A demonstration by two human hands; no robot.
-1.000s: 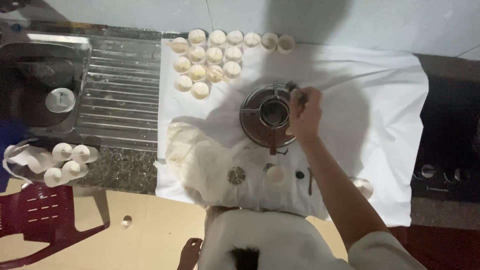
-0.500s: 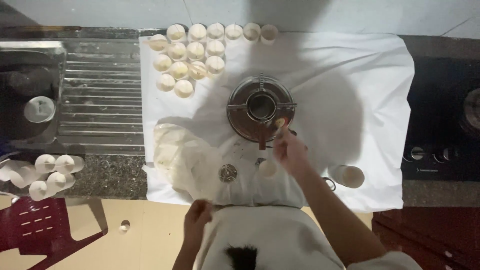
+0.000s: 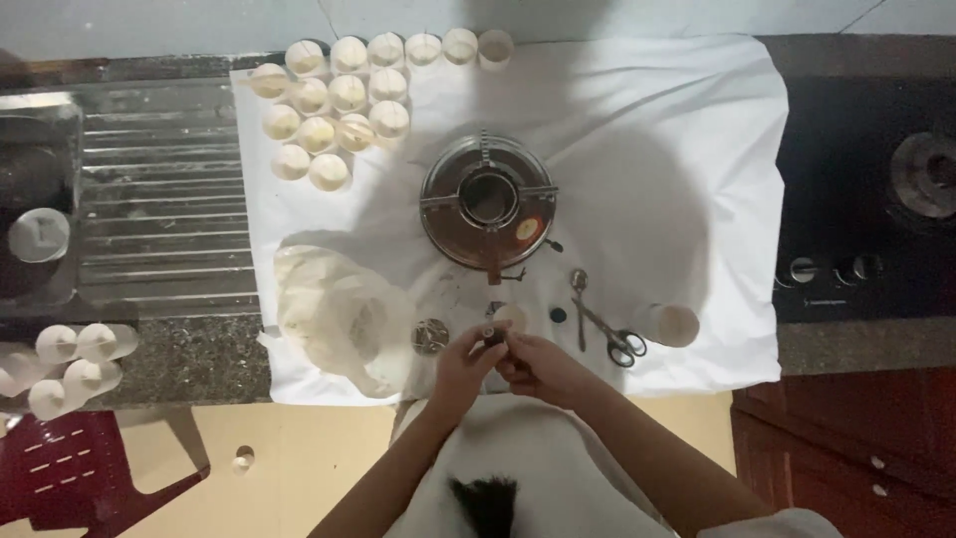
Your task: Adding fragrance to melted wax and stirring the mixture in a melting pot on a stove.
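Since the earlier frames the right hand (image 3: pixel 543 364) has left the round metal burner (image 3: pixel 487 202) and come back to the near edge of the white cloth (image 3: pixel 677 139), where it now meets the left hand (image 3: pixel 468 361); both pinch one small dark object (image 3: pixel 492 337), too small to identify, just beside a small white cup (image 3: pixel 511 317). Left to right lie the steel drainboard (image 3: pixel 164 189), crumpled plastic bag (image 3: pixel 334 314), filled cups (image 3: pixel 329 95), spoon (image 3: pixel 580 299), scissors (image 3: pixel 615 339) and stove knobs (image 3: pixel 827 269), with bare cloth open to the burner's right.
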